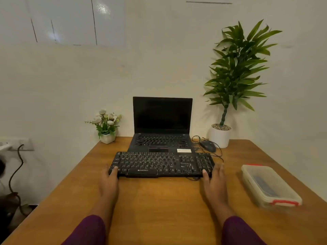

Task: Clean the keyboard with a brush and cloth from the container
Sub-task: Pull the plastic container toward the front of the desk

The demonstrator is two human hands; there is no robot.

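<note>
Table (pixel 159 209) butts against the wall at the far side. Its left edge runs diagonally down to frame bottom-left, the right edge falls away just past the container (pixel 269 185). Open room: a bare wood strip on the near side of the keyboard (pixel 159 162) between the forearms, bare wood left of the keyboard, and a gap between its right end and the container.

The far side is crowded. An open laptop (pixel 161 121) with a dark screen has its front edge touching or just under the keyboard's far edge; can't tell which. A mouse (pixel 208 145) with looped cable sits at the far right of the keyboard, a tall potted plant (pixel 237 68) behind it and a small flower pot (pixel 106 124) at far left.

The keyboard lies flat and centred, long axis across the table. The left grip (pixel 108 181) holds the near-left corner, thumb on the keys, fingers round the end and hidden. The right grip (pixel 213 183) holds the near-right corner, thumb on top, fingers along the right end. Both are bare hands clamped on the keyboard.

Keyboard: black, full size with numpad, white legends, brand print under the spacebar, cable under the near-right edge.

Container: translucent, lid on, red latches at both ends, something bluish inside. Blurred, contents unreadable.
</note>
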